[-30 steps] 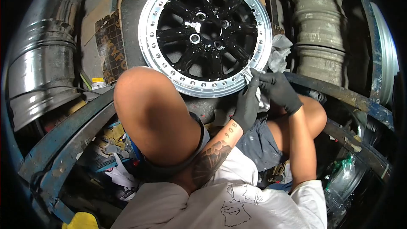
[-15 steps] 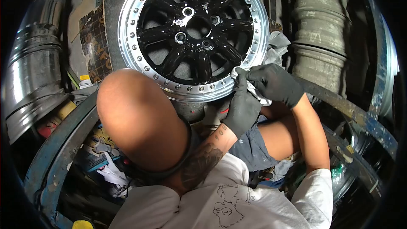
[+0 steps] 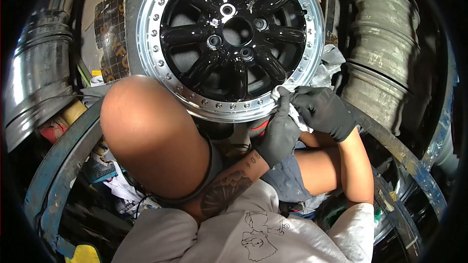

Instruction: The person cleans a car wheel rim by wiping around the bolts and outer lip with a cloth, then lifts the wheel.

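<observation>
Wheel (image 3: 235,52): one, black spokes, lying face up in front of the person, between the raised left knee (image 3: 141,112) and the stack of grey barrels (image 3: 382,34). Outer lip (image 3: 212,103): bright metal, ringed with small bolts. Beneath the wheel, a dark textured mat (image 3: 131,24).

Left hand (image 3: 280,136): dark grey glove, fingers curled closed on a white cloth (image 3: 302,121), thumb side uppermost, at the wheel's lower right edge. Right hand (image 3: 324,111): matching glove, fingers bent and closed on the same cloth, just beside the left. The cloth — bunched, partly hidden by both gloves — has one end against the lip; whether the fingertips also touch metal cannot be told.

Near the wheel's right edge, a crumpled grey cloth (image 3: 329,67). To the left, printed brown board (image 3: 110,34) and a stack of shiny barrels (image 3: 41,63). Lower left, a blue-painted metal bar (image 3: 61,152) and a yellow item (image 3: 84,254), cut by the frame edge.
</observation>
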`<state>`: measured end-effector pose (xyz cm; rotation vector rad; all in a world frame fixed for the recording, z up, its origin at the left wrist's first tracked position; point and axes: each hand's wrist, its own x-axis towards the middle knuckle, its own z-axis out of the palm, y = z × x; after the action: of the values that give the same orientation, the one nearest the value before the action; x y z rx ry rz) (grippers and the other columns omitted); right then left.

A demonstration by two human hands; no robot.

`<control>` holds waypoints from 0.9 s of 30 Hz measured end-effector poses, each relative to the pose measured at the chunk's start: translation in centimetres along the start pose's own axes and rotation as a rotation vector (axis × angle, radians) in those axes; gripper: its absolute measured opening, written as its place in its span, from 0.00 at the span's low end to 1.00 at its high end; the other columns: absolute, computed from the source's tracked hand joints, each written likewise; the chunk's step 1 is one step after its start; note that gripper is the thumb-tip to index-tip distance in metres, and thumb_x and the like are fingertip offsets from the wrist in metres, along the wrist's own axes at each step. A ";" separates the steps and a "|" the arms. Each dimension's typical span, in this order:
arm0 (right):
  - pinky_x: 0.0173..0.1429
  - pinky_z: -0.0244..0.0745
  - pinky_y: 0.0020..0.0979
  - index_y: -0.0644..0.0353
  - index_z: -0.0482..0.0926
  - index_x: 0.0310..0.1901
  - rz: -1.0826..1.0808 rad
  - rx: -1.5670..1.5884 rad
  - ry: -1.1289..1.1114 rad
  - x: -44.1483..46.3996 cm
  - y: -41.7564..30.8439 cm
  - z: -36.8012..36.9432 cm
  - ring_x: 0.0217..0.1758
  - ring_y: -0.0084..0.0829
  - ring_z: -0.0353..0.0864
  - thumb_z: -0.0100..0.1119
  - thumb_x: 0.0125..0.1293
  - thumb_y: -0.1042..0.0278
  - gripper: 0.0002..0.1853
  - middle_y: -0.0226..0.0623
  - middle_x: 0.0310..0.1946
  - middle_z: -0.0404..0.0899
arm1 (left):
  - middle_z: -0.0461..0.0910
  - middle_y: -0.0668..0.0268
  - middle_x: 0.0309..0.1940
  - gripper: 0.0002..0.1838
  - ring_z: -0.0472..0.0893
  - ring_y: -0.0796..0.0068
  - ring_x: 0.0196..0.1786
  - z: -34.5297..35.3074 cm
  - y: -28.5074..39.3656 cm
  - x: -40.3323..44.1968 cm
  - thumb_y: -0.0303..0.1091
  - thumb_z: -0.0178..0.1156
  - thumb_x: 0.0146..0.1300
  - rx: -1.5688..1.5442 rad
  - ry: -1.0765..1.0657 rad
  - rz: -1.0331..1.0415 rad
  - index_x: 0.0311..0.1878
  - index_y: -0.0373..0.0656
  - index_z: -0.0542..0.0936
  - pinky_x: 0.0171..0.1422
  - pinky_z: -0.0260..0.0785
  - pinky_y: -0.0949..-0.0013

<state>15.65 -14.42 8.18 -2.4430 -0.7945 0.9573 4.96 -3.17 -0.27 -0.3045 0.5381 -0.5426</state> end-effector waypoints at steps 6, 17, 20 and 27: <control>0.40 0.82 0.46 0.43 0.88 0.57 -0.065 -0.139 0.015 0.1 -0.3 -0.5 0.35 0.49 0.86 0.65 0.58 0.71 0.24 0.40 0.36 0.85 | 0.74 0.63 0.68 0.34 0.73 0.69 0.71 -0.5 -0.4 -0.2 0.61 0.45 0.82 0.001 0.038 -0.003 0.76 0.44 0.65 0.83 0.61 0.59; 0.37 0.79 0.47 0.43 0.87 0.59 -0.096 -0.157 -0.015 0.4 0.2 -0.6 0.33 0.47 0.85 0.63 0.57 0.71 0.26 0.38 0.35 0.85 | 0.82 0.68 0.45 0.31 0.80 0.79 0.44 1.1 -0.8 0.3 0.63 0.49 0.80 0.115 0.287 0.081 0.62 0.42 0.77 0.52 0.76 0.71; 0.37 0.79 0.47 0.41 0.85 0.63 -0.107 -0.151 -0.009 0.2 0.2 -0.5 0.33 0.47 0.85 0.63 0.58 0.71 0.28 0.38 0.35 0.84 | 0.81 0.68 0.43 0.30 0.81 0.78 0.43 0.2 -0.8 0.3 0.62 0.49 0.80 0.023 0.251 0.036 0.61 0.43 0.78 0.51 0.77 0.71; 0.37 0.79 0.48 0.40 0.85 0.63 -0.084 -0.205 -0.087 1.0 0.0 -0.7 0.33 0.47 0.85 0.64 0.60 0.68 0.27 0.38 0.36 0.84 | 0.81 0.67 0.46 0.30 0.82 0.72 0.50 0.3 -0.1 0.1 0.62 0.47 0.81 0.006 0.260 0.030 0.63 0.44 0.76 0.60 0.76 0.63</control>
<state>16.81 -13.90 8.17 -2.5297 -1.0640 0.9999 5.11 -3.28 -0.03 -0.2209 0.7916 -0.5581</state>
